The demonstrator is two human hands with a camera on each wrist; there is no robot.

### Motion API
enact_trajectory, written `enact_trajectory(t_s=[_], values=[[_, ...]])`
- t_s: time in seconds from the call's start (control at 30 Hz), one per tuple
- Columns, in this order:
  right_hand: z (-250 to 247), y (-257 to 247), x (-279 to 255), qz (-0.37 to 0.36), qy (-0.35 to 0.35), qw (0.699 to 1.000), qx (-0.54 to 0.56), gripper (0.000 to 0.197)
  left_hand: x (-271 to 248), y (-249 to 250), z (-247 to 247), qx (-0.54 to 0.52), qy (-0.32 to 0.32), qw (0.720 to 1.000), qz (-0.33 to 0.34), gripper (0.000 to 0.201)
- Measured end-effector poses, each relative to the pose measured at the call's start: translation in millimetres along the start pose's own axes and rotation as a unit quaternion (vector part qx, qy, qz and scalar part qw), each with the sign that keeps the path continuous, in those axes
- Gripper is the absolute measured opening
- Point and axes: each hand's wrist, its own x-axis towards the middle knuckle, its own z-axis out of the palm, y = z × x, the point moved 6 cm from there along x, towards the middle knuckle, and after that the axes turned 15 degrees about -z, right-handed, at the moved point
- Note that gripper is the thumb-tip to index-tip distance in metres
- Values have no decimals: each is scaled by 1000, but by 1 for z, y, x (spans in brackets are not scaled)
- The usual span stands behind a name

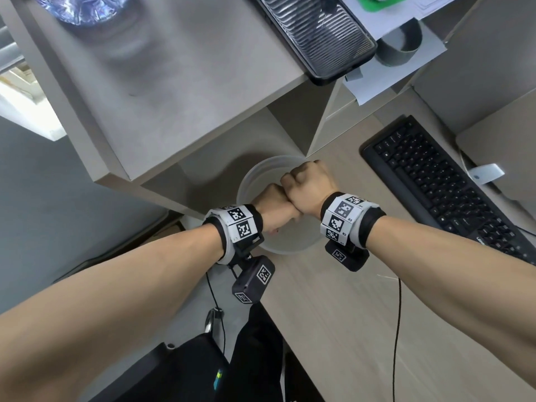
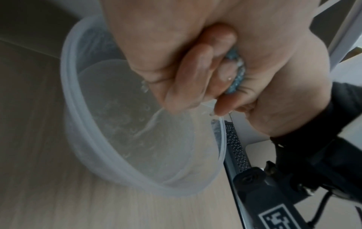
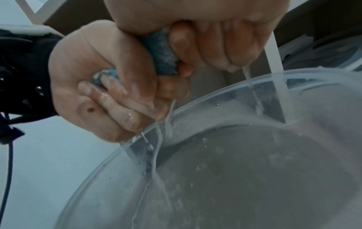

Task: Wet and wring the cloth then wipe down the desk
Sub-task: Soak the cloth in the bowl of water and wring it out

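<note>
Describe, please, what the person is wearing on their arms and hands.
Both forearms are bare, with no sleeves or gloves. Each wrist carries a black-edged white band tiled with square black-and-white code markers. A small black camera box, also marked with codes, hangs under each wrist, and thin black cables trail down from them. The fingers look wet.

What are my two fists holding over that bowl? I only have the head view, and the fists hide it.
Observer: A blue cloth. The right wrist view shows it bunched between the left hand and the right hand.
Operator: Is water coming out?
Observer: Yes, thin streams run off the fingers into the bowl.
Operator: Does the bowl hold water?
Observer: Yes, the left wrist view shows bubbly water inside.
</note>
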Motion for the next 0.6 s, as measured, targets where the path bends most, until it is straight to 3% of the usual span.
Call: enact_trajectory(t_s=[0.17, 0.43, 0.6], values=[[1, 7, 4, -12, -7, 999, 39, 46, 5, 0, 5, -41, -37, 998, -10, 12], [-3, 4, -4, -39, 14, 999, -1, 42, 9, -7, 11, -56, -58, 997, -16, 15], [-6, 8, 1, 15, 20, 999, 24, 47, 11, -1, 4, -26, 5, 999, 23, 22]])
